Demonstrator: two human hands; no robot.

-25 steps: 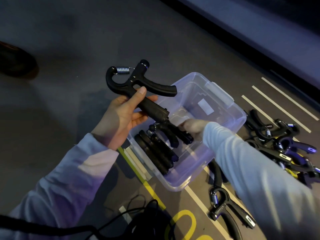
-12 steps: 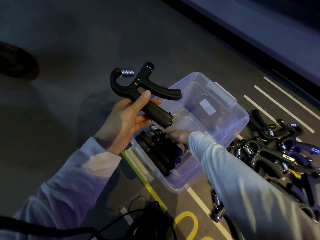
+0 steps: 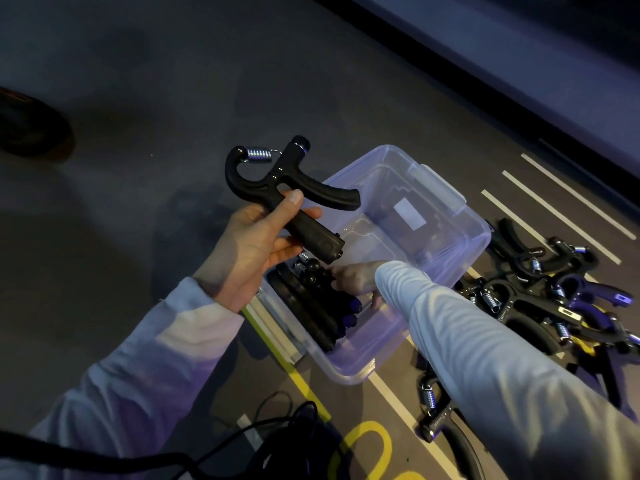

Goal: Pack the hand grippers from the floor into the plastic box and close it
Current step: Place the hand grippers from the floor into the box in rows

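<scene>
held gripper: black hand gripper [image 3: 294,199], chrome spring at top, curved handle, straight lower handle; up above box's left rim
left hand: left hand [image 3: 254,251] curled round its lower handle, thumb on top
right hand: right hand [image 3: 353,277] inside box, on packed grippers [image 3: 311,303]; grip cannot tell
box: clear plastic box [image 3: 446,199], lid off, on floor
pile: more grippers [image 3: 540,292] on floor right of box

Left sleeve [image 3: 145,355]: I wear a long, pale, creased fabric sleeve, ending at my wrist.
Right sleeve [image 3: 485,358]: same pale fabric, ribbed folds, cuff at my wrist.
Hands: my left hand [image 3: 249,247] and right hand [image 3: 353,277] are bare.
</scene>
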